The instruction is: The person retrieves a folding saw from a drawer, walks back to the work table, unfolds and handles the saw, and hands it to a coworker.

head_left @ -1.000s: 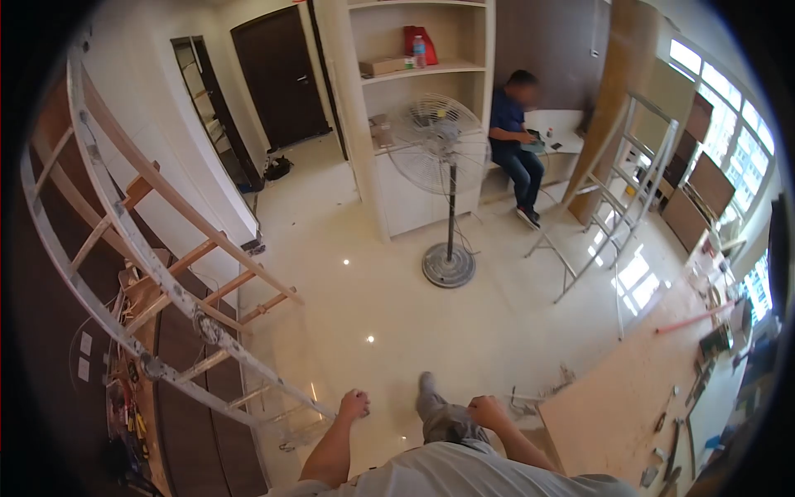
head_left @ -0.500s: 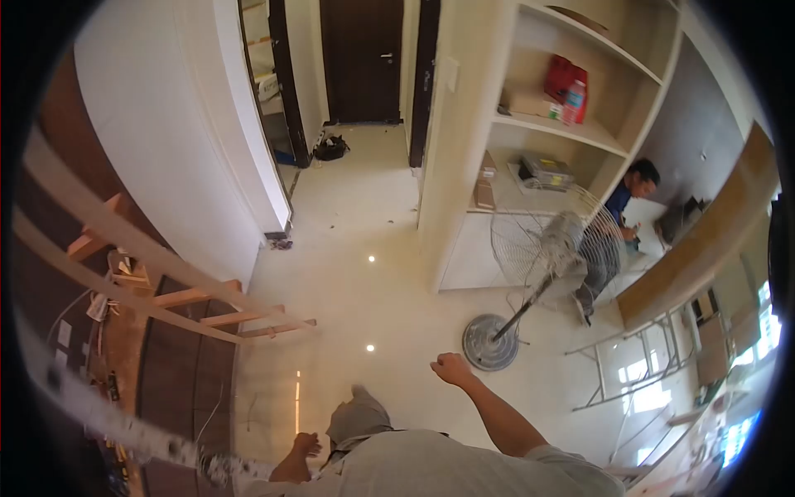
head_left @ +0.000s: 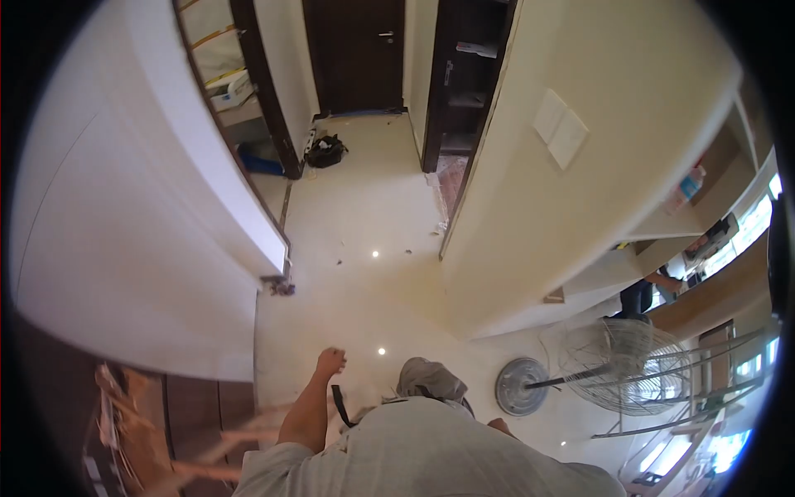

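My left hand (head_left: 331,361) swings out ahead of my body over the pale tiled floor, fingers loosely curled with nothing visible in them. A dark strap (head_left: 340,406) hangs by my waist, just below that hand and apart from it. Only a small part of my right hand (head_left: 499,426) shows beside my shirt (head_left: 431,447); its fingers are hidden. The round base of a standing fan (head_left: 520,387) is the nearest thing to it. One trouser leg (head_left: 432,379) is forward beneath me.
A dark door (head_left: 354,58) closes the corridor's far end, with a black bag (head_left: 325,151) on the floor by the left doorway. Shelving (head_left: 712,190) and a partly hidden person (head_left: 638,296) are at right. Wooden pieces (head_left: 137,414) lie at lower left.
My view has moved forward and turned towards the corridor. The left hand has swung forward and the right hand back. The fan now appears farther right, and a doorway at right has come into view.
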Action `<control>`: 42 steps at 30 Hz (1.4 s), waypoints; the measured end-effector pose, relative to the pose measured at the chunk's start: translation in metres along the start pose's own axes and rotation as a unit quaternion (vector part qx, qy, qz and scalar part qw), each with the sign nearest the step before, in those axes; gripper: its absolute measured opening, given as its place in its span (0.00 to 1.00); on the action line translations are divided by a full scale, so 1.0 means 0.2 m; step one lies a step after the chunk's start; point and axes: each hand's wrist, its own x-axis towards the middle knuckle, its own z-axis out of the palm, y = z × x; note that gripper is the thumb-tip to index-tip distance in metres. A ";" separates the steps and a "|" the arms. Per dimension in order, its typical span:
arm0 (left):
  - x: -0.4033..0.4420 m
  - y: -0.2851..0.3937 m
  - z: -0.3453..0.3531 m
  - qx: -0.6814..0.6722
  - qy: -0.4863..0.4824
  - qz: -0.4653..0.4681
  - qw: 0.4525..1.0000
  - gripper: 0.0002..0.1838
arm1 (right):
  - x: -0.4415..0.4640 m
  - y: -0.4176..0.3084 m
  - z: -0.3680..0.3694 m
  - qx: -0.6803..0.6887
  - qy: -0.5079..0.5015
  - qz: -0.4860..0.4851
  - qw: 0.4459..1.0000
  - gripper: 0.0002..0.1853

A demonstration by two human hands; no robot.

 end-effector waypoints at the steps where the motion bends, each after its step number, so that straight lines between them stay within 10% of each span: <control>1: 0.19 0.22 -0.06 -0.024 0.012 0.032 0.999 0.17 | 0.09 -0.05 -0.08 -0.061 0.019 -0.087 0.994 0.21; 4: 0.74 0.68 -0.22 -0.043 -0.008 0.092 0.995 0.17 | 0.58 -0.18 -0.19 0.206 0.005 0.170 0.964 0.19; 10: 1.54 0.91 -0.38 -0.146 0.024 -0.127 0.981 0.15 | 1.99 -0.22 -0.84 0.101 0.131 0.052 0.985 0.18; 13: 1.74 0.87 -0.52 -0.116 -0.069 -0.221 0.966 0.12 | 2.27 -0.46 -2.26 -0.015 0.019 -0.081 0.996 0.18; 15: 1.85 0.98 -0.58 -0.055 -0.057 -0.249 0.965 0.11 | 2.68 -0.49 -2.70 -0.002 0.309 -0.122 0.943 0.12; 18: 2.15 1.15 -0.66 0.064 -0.079 -0.258 0.961 0.10 | 2.82 -0.69 -3.71 0.250 0.347 -0.021 0.904 0.18; 21: 2.70 1.38 -0.73 0.373 -0.222 -0.060 0.899 0.09 | 3.00 -0.72 -4.27 0.345 0.414 -0.005 0.842 0.20; 23: 3.19 1.71 -0.68 0.627 -0.300 0.388 0.605 0.10 | 3.13 -0.68 -4.49 0.453 0.421 0.008 0.786 0.18; 24: 3.47 1.93 -0.66 0.558 -0.319 0.145 0.752 0.09 | 3.23 -0.63 -4.56 0.467 0.429 0.024 0.773 0.18; 27: 4.31 2.82 -0.26 0.290 -0.163 -0.155 0.930 0.11 | 3.40 -0.49 -4.62 0.434 0.440 0.124 0.777 0.16; 28: 4.57 3.14 -0.08 0.286 -0.148 -0.114 0.940 0.13 | 3.39 -0.45 -4.66 0.445 0.441 0.142 0.766 0.16; 30: 5.14 3.76 0.30 0.609 -0.233 0.214 0.727 0.15 | 3.38 -0.39 -4.76 0.545 0.427 0.208 0.691 0.15; 33: 5.38 4.87 1.06 0.355 -0.216 0.144 0.898 0.21 | 3.41 -0.22 -4.86 0.554 0.479 0.300 0.612 0.13; 39: 5.53 6.01 2.32 0.233 -0.340 0.197 0.889 0.13 | 3.85 0.28 -4.81 0.651 0.406 0.464 0.443 0.13; 42: 5.60 6.21 2.78 0.259 -0.399 0.223 0.851 0.14 | 4.16 0.77 -4.93 0.590 0.409 0.473 0.511 0.16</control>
